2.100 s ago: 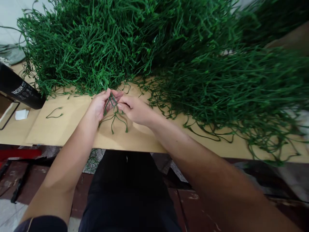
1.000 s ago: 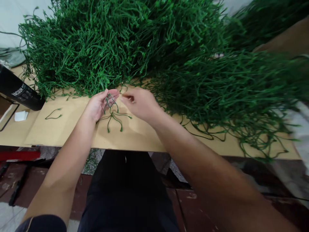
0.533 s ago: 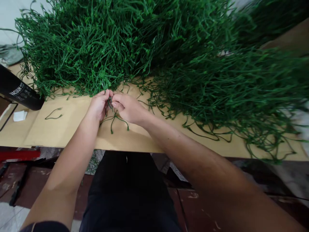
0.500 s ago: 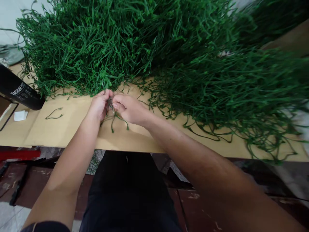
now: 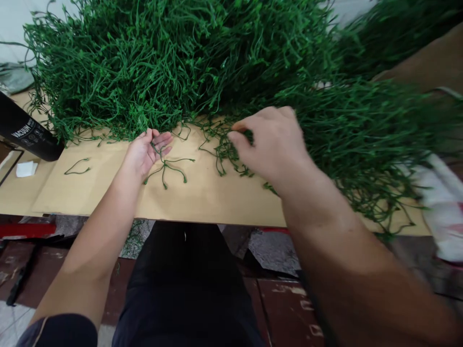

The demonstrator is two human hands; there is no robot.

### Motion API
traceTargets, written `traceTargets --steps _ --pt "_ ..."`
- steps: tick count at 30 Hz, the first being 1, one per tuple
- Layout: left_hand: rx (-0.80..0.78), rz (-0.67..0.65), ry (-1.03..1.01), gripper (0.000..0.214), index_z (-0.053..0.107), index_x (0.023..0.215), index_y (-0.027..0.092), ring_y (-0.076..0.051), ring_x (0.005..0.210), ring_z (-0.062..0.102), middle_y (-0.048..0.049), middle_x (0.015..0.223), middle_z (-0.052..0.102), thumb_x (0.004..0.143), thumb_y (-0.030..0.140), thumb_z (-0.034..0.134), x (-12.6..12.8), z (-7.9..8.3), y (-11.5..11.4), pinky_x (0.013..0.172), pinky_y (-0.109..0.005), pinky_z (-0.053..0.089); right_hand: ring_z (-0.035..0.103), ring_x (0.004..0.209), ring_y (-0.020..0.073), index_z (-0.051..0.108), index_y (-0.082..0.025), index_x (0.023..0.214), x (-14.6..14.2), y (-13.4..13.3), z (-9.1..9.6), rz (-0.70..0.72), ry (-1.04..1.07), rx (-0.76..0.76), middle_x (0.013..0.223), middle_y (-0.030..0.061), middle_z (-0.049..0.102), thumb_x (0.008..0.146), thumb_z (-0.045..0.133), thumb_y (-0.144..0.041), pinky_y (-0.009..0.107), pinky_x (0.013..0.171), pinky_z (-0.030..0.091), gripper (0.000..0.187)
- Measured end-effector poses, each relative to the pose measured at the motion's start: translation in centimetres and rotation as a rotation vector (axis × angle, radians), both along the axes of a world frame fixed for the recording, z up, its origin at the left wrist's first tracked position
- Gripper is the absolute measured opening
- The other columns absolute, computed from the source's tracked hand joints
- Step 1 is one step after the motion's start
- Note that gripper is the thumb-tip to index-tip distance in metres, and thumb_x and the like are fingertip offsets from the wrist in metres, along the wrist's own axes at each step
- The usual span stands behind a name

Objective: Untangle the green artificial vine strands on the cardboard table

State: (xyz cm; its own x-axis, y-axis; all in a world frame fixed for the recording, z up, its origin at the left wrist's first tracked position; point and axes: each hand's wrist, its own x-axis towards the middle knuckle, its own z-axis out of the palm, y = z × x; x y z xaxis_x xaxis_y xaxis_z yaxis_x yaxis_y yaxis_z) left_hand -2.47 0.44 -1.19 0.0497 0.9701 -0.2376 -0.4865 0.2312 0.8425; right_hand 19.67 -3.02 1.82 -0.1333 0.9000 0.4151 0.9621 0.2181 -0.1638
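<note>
My left hand [image 5: 146,150] rests palm up on the brown cardboard sheet [image 5: 202,197], fingers loosely curled around a small bunch of green plastic stems [image 5: 167,167] whose ends fan out toward me. My right hand [image 5: 269,142] is raised at the edge of the loose green stems on the right [image 5: 361,140], thumb and forefinger pinched together on a strand there. A large heap of tangled green stems [image 5: 162,67] fills the back of the table.
A black cylinder with white lettering [image 5: 25,132] lies at the far left, with a small white piece [image 5: 26,168] beside it. A single green stem [image 5: 76,166] lies alone on the cardboard. Something white [image 5: 443,207] sits at the right edge.
My right hand has left the bunch in my left hand and moved right to the loose stems. My left hand has opened a little, still with the bunch in it.
</note>
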Motion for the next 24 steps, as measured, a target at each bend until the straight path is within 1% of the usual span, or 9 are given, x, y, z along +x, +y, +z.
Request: traceTargets --steps 4,6,8,10,15,18,21,22,24 --pt "-0.005 -0.006 0.037 0.025 0.047 0.074 0.016 -0.008 0.062 0.065 0.0018 0.062 0.062 0.092 0.030 0.038 0.2 -0.1 0.2 0.064 -0.021 0.052 0.050 0.099 0.0279 0.067 -0.008 0.100 -4.7 -1.0 -1.7 0.232 -0.016 -0.112 0.100 0.0164 0.062 0.086 0.048 -0.035 0.040 0.086 0.038 0.036" --pt "-0.001 0.008 0.042 0.024 0.047 0.073 0.016 -0.006 0.052 0.060 0.0040 0.057 0.057 0.091 0.031 0.041 0.2 -0.1 0.2 0.054 -0.016 0.048 0.050 0.101 0.0299 0.065 -0.007 0.104 -7.0 -1.0 -2.6 0.299 -0.048 -0.157 0.104 0.0177 0.060 0.087 0.047 -0.037 0.040 0.084 0.038 0.039" --pt "0.000 0.017 0.035 0.024 0.047 0.073 0.017 -0.004 0.046 0.054 0.0055 0.053 0.053 0.090 0.032 0.044 0.2 0.0 0.1 0.046 -0.013 0.043 0.050 0.101 0.0302 0.064 -0.008 0.104 -8.3 -0.7 -3.3 0.333 -0.052 -0.192 0.106 0.0175 0.060 0.087 0.045 -0.034 0.039 0.082 0.039 0.036" --pt "-0.003 0.005 0.024 0.024 0.047 0.073 0.017 -0.003 0.042 0.050 0.0063 0.052 0.048 0.090 0.033 0.045 0.3 0.2 0.0 0.042 -0.012 0.039 0.052 0.098 0.0279 0.064 -0.009 0.101 -8.8 -0.5 -3.7 0.350 -0.025 -0.224 0.103 0.0154 0.061 0.087 0.044 -0.028 0.037 0.081 0.039 0.030" --pt "-0.029 -0.047 0.001 0.025 0.045 0.070 0.017 -0.002 0.038 0.040 0.0075 0.048 0.040 0.090 0.032 0.044 0.6 0.8 -0.1 0.036 -0.011 0.028 0.051 0.084 0.0203 0.061 -0.013 0.091 -8.3 -0.4 -3.9 0.426 0.037 -0.336 0.090 0.0103 0.063 0.087 0.038 -0.019 0.032 0.078 0.036 0.024" --pt "-0.068 -0.005 -0.010 0.028 0.042 0.066 0.017 -0.001 0.033 0.031 0.0087 0.044 0.030 0.090 0.031 0.044 0.8 0.9 -0.1 0.034 -0.012 0.021 0.046 0.076 0.0176 0.058 -0.014 0.083 -8.2 -0.6 -3.8 0.517 0.065 -0.353 0.082 0.0088 0.061 0.087 0.036 -0.018 0.031 0.075 0.034 0.022" --pt "-0.083 0.039 -0.017 0.030 0.039 0.063 0.017 -0.001 0.030 0.023 0.0089 0.042 0.024 0.092 0.026 0.040 0.8 0.8 0.0 0.032 -0.013 0.014 0.042 0.070 0.0162 0.053 -0.014 0.075 -8.6 -1.5 -3.5 0.560 0.102 -0.341 0.075 0.0076 0.058 0.085 0.035 -0.015 0.030 0.073 0.033 0.021" --pt "-0.080 0.061 -0.022 0.031 0.039 0.062 0.017 -0.002 0.029 0.022 0.0088 0.041 0.023 0.092 0.026 0.039 0.7 0.8 0.1 0.032 -0.014 0.014 0.041 0.068 0.0157 0.051 -0.015 0.073 -8.7 -2.1 -3.3 0.594 0.111 -0.349 0.073 0.0069 0.057 0.084 0.035 -0.014 0.030 0.073 0.033 0.020" --pt "-0.069 0.135 -0.046 0.032 0.039 0.062 0.018 -0.002 0.029 0.021 0.0086 0.039 0.023 0.092 0.029 0.040 0.0 0.6 0.5 0.031 -0.016 0.014 0.040 0.066 0.0150 0.049 -0.016 0.067 -8.8 -3.7 -3.1 0.731 0.099 -0.384 0.068 0.0054 0.055 0.081 0.037 -0.010 0.030 0.072 0.033 0.019"
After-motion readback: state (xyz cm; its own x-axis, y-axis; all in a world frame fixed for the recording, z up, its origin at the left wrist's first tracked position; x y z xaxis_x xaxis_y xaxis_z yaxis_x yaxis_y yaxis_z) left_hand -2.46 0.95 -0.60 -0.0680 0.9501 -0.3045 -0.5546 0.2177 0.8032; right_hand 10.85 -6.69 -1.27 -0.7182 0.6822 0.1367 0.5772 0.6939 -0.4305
